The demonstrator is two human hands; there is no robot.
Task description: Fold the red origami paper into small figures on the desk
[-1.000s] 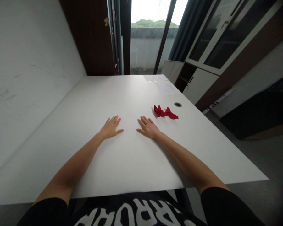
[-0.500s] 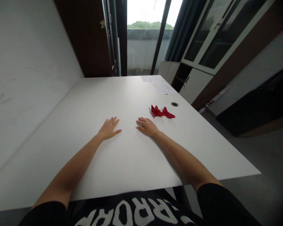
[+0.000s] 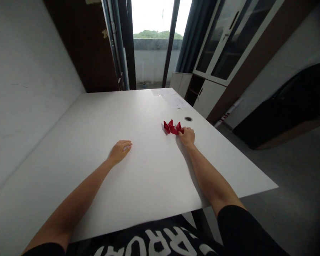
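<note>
A red folded-paper origami piece (image 3: 171, 128) with several pointed peaks stands on the white table (image 3: 149, 177). I cannot tell whether it is one piece or a few side by side. My right hand (image 3: 187, 136) has its fingers closed on the right end, and its fingertips partly hide the paper there. Left of the paper and apart from it, my left hand (image 3: 120, 150) rests on the tabletop with loosely curved fingers. A gap shows between its thumb and fingers, and nothing is in it.
White sheets (image 3: 170, 98) lie at the table's far right corner. A round cable hole (image 3: 188, 119) sits just beyond the origami. A wall (image 3: 29, 78) borders the table on the left; a cabinet (image 3: 213, 96) stands past its far right edge.
My right hand has moved from lying flat on the table to the origami's right end and closed on it. My left hand's spread fingers have curled in. The view has shifted slightly.
</note>
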